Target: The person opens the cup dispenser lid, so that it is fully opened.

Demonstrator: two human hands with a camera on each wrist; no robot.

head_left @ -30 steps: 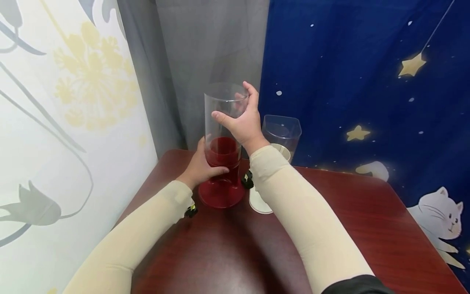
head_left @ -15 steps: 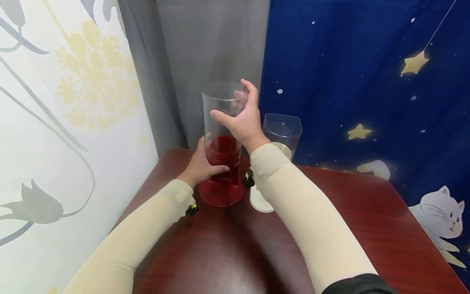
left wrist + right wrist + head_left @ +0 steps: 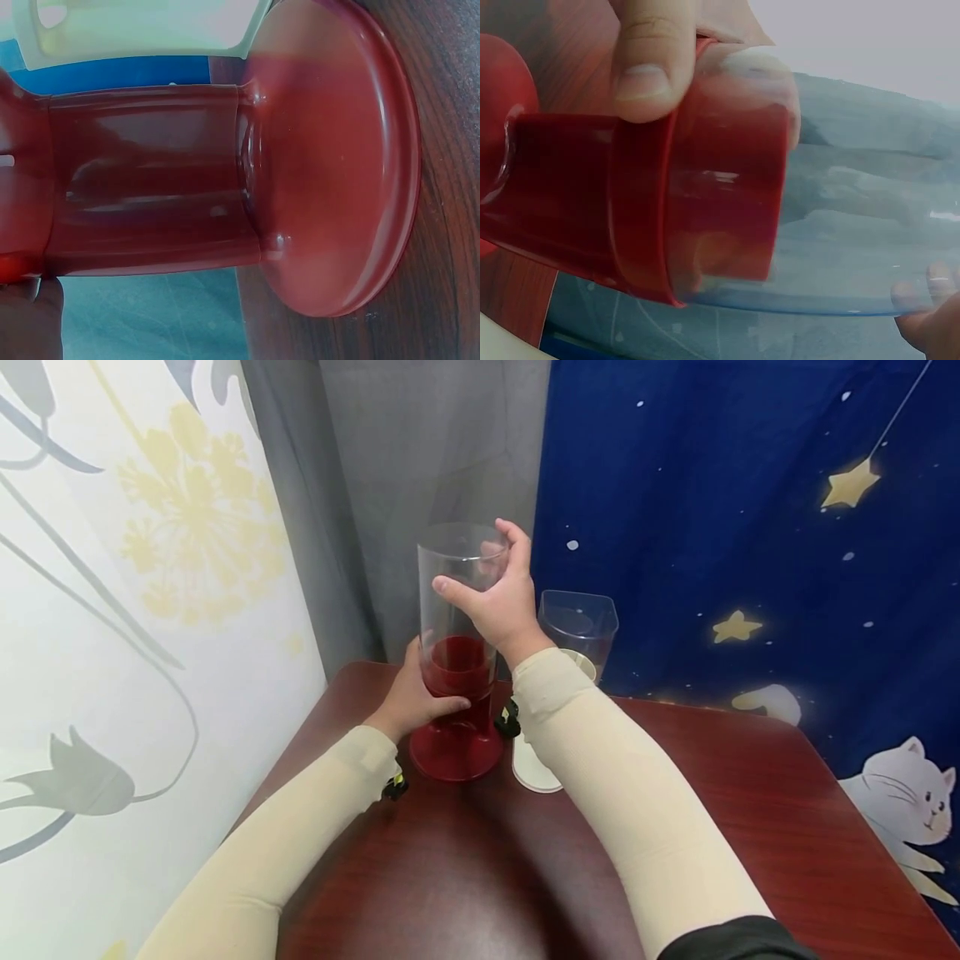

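- Standing upright at the far left of the dark red-brown surface [image 3: 720,793], a tall dispenser is held by a person with both hands.
- It has a clear cylinder [image 3: 459,585] on top, seated in a red collar [image 3: 459,667] above a round red base [image 3: 456,753] that rests flat on the wood.
- The left hand [image 3: 420,697] wraps the red collar low down, thumb lying across the near side and fingers curled round the far side: a closed grip on the collar.
- The right hand [image 3: 498,602] clasps the clear cylinder near its open rim, thumb on the near wall and fingers hooked over the far right of the top; its grip is closed round the cylinder.
- From the right wrist view, a thumb [image 3: 649,56] presses on the red collar where the clear wall slots into it, and fingertips show faintly through the plastic at the lower right.
- The left wrist view is filled by the red base [image 3: 337,157] and the stem above it, with wood grain beside it.
- Both forearms wear cream sleeves [image 3: 637,810].
- Just right of the dispenser, partly hidden by the right forearm, stands a second one with a clear square-shouldered container [image 3: 579,627] and a cream base [image 3: 532,768].
- Behind hang a grey curtain [image 3: 420,460], a pale floral curtain [image 3: 135,568] to the left, and a blue cloth [image 3: 712,527] with stars and a white cat to the right.
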